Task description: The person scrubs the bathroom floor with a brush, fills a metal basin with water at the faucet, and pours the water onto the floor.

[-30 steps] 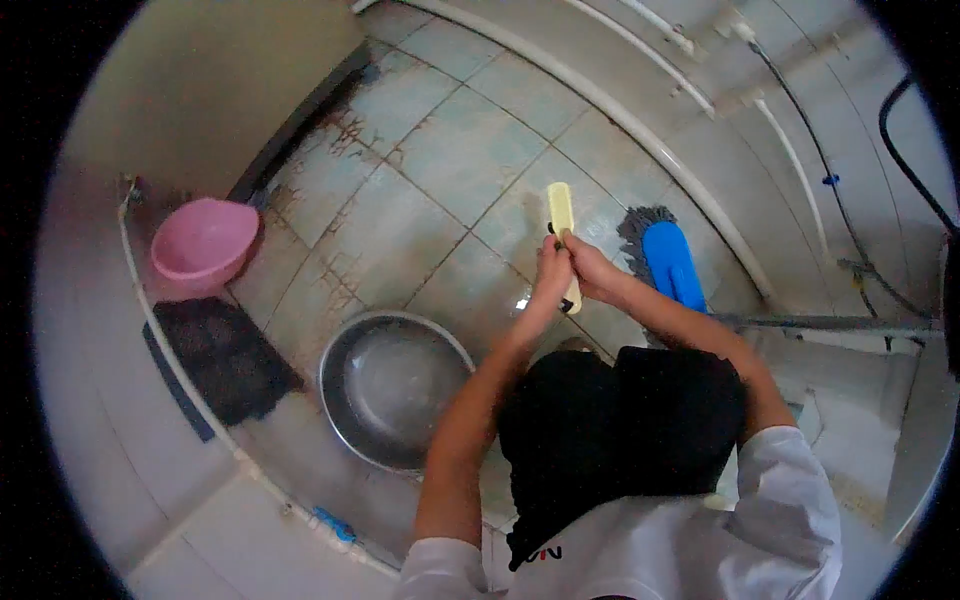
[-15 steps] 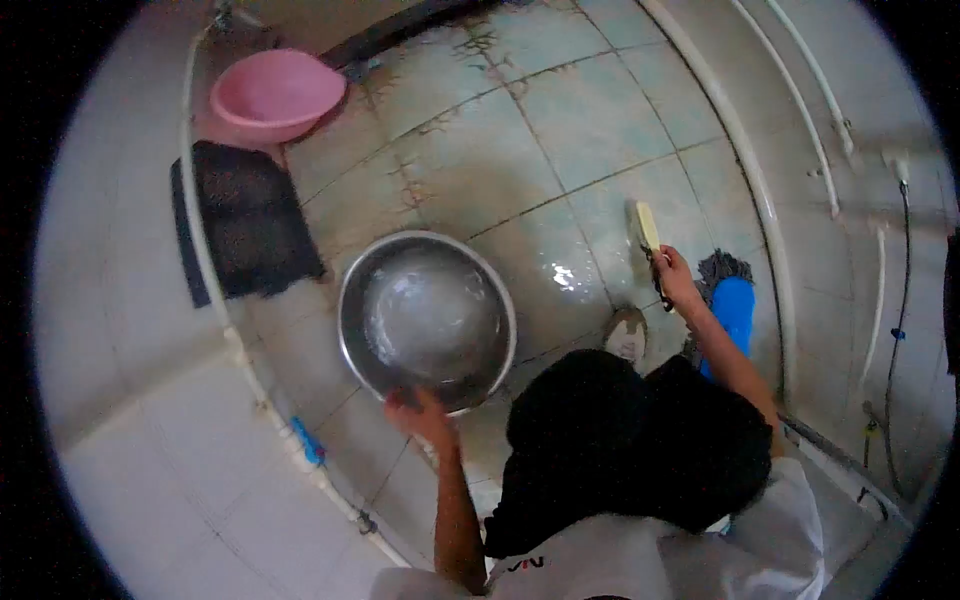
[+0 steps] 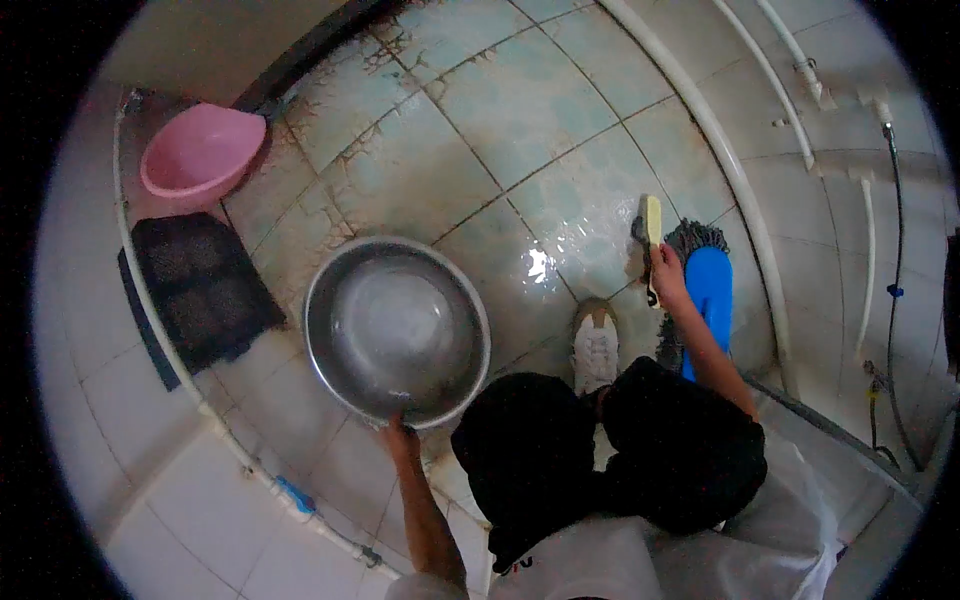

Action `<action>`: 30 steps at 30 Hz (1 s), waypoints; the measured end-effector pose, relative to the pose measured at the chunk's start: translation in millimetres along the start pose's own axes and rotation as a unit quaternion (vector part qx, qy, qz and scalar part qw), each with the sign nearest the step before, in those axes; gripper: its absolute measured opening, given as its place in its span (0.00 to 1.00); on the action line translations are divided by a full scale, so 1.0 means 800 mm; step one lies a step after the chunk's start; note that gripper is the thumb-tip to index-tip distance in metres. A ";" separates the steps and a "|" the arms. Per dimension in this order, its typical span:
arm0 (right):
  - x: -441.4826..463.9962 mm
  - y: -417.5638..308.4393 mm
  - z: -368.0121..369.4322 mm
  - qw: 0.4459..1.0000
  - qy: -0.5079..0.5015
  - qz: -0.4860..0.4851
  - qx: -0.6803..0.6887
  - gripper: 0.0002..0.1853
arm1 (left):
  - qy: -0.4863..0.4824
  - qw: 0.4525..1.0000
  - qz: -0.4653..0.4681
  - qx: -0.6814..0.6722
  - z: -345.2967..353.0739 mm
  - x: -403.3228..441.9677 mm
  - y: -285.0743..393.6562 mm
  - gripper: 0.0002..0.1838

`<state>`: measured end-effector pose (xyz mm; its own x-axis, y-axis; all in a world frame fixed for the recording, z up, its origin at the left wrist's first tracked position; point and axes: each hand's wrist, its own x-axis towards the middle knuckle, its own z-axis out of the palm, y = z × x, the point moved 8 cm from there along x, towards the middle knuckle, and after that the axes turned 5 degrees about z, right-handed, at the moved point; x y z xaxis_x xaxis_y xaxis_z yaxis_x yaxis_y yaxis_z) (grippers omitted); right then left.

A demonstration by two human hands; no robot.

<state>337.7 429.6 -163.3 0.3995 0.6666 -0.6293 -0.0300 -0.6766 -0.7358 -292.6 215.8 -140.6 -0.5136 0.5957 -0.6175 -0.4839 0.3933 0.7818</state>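
A round metal basin (image 3: 395, 335) stands on the tiled floor, left of my knees. My left hand (image 3: 402, 438) is closed on its near rim, thumb at the inner edge and the other fingers mostly hidden below. The basin's inside is shiny; I cannot tell how much water it holds. My right hand (image 3: 668, 275) grips a pale yellow brush (image 3: 653, 217) by its handle, held over the floor to the right. Beside that hand lies a blue-backed mop head (image 3: 709, 300) with grey strands.
A pink basin (image 3: 195, 155) stands at the far left, with a dark mat (image 3: 200, 285) below it. A white pipe (image 3: 225, 425) with a blue valve runs along the left wall. More pipes (image 3: 780, 80) line the right wall. Wet, stained tiles (image 3: 535, 90) stretch ahead, and my shoe (image 3: 596, 350) stands on them.
My view has shifted, so the basins and mat appear farther left. My left hand has gone from loosely over the basin's rim to a grip on it. The brush stays in my right hand.
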 end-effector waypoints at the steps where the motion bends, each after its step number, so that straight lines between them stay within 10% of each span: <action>1: -0.020 -0.033 0.008 1.000 -0.006 -0.007 -0.011 0.15 | -0.025 0.998 0.017 0.058 -0.019 0.016 -0.012 0.24; 8: -0.003 -0.006 0.002 1.000 0.003 -0.019 -0.019 0.17 | 0.053 0.992 -0.061 0.098 0.031 0.056 -0.006 0.21; 12: -0.023 -0.036 -0.007 0.991 0.060 -0.060 -0.102 0.17 | -0.100 0.937 0.118 0.312 0.065 0.053 0.033 0.18; 15: -0.010 -0.063 -0.004 0.959 0.052 -0.149 -0.237 0.16 | 0.048 0.993 -0.078 0.072 0.070 0.035 0.047 0.17; 17: 0.016 -0.055 -0.014 0.937 0.089 -0.189 -0.281 0.17 | 0.211 0.847 0.257 0.416 0.092 -0.014 0.159 0.15; 18: 0.022 -0.059 -0.018 0.907 0.124 -0.233 -0.327 0.17 | 0.208 0.848 0.253 0.417 0.105 -0.020 0.165 0.15; 20: 0.033 -0.053 -0.021 0.922 0.101 -0.194 -0.321 0.17 | -0.010 0.893 0.339 0.296 0.183 -0.031 0.174 0.14; 24: -0.017 -0.098 0.005 0.838 0.101 -0.145 -0.516 0.19 | -0.370 0.912 -0.061 0.166 0.346 -0.062 0.082 0.24; 26: -0.095 -0.162 0.026 0.818 0.119 -0.377 -0.418 0.22 | -0.292 0.904 -0.304 0.071 0.360 -0.087 -0.012 0.32; 28: -0.122 -0.103 0.044 0.966 -0.170 -0.079 -0.181 0.23 | -0.323 0.765 -0.553 0.060 0.377 -0.156 -0.059 0.29; 30: -0.178 -0.050 0.080 0.903 -0.368 0.220 -0.017 0.25 | -0.379 0.727 -0.553 0.152 0.386 -0.180 -0.108 0.29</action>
<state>223.7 381.7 -60.1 -0.3622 0.3500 -0.8639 -0.0048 -0.9275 -0.3738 42.1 312.0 -92.4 0.6623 -0.0322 -0.7485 -0.0663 0.9926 -0.1014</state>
